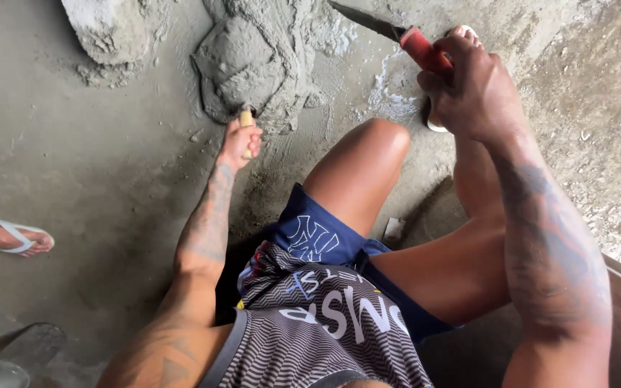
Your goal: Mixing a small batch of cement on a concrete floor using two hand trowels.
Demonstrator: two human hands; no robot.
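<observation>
Left hand point(241, 141) closed around a pale wooden tool handle point(246, 118) pushed into the grey wet mortar heap point(256, 57), right hand point(473, 85) gripping a red-handled steel trowel point(397, 34), long axis slanting, blade pointed up-left across the cement floor point(95, 165).

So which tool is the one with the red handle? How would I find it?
Start at the big grey heap of wet cement on the floor at the top of the picture, then look right of it. There the right hand grips a trowel with a dark pointed blade. Its handle is red, while the tool in the left hand has a pale wooden one.
</observation>
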